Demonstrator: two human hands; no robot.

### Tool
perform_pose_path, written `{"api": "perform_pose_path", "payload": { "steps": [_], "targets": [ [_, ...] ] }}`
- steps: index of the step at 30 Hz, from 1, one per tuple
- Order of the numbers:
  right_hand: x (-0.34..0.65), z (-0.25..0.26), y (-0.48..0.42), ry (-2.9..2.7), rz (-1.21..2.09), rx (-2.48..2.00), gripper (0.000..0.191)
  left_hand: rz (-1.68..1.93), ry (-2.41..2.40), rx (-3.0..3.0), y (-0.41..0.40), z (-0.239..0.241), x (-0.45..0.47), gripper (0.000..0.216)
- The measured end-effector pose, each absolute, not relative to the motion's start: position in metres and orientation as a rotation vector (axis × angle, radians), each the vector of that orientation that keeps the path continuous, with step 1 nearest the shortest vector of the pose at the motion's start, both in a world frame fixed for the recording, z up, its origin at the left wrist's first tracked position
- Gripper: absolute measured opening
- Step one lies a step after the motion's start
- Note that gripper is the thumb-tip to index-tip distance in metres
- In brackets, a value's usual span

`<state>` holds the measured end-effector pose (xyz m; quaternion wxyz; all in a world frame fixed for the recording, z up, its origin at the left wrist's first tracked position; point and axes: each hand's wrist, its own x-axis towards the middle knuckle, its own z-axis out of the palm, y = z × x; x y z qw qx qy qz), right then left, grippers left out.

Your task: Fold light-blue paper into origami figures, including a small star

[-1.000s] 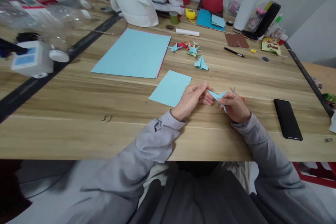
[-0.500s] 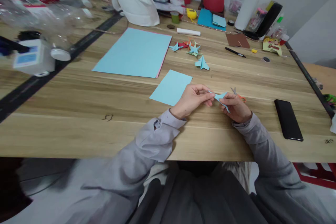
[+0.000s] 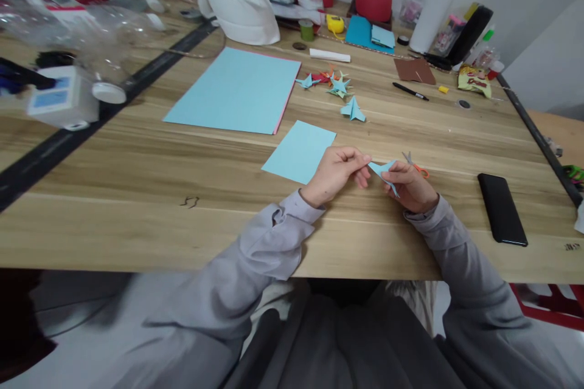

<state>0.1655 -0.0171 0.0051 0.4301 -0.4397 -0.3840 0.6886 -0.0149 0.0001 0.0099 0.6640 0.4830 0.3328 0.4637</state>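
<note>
A small light-blue origami piece point(image 3: 381, 168), with pointed ends, is held above the table between both hands. My right hand point(image 3: 414, 188) pinches its right part between thumb and fingers. At its left point, the thumb and forefinger of my left hand point(image 3: 336, 171) are pressed together on the tip. Scissors point(image 3: 420, 172) with orange handles lie just behind my right hand, partly hidden by it. A light-blue square of paper point(image 3: 295, 149) lies flat beside my left hand. Farther back sit a folded blue paper plane point(image 3: 353, 109) and several folded paper figures point(image 3: 338, 85).
A large stack of blue paper point(image 3: 237, 91) lies at the back left. To the right are a black phone point(image 3: 502, 209) and a pen point(image 3: 410, 91). Plastic bottles point(image 3: 82, 18) crowd the left; a paper roll point(image 3: 432, 15) stands at the back right.
My left fingertips have slid slightly outward to the left point of the origami piece, so more of it shows. My right hand keeps its hold. The view has shifted a little.
</note>
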Motion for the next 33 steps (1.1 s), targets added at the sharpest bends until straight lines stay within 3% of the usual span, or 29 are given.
{"api": "perform_pose_path", "payload": {
  "steps": [9, 21, 33],
  "targets": [
    [0.157, 0.007, -0.02, -0.957, 1.523, -1.141, 0.038, 1.057, 0.802, 1.018, 0.004, 0.008, -0.014, 0.054],
    [0.157, 0.011, -0.02, -1.063, 1.466, -1.159, 0.037, 1.038, 0.796, 1.222, 0.003, 0.005, -0.016, 0.035],
    [0.156, 0.008, -0.021, -1.086, 1.469, -1.146, 0.036, 1.049, 0.879, 1.088, 0.004, 0.006, -0.013, 0.058]
  ]
}}
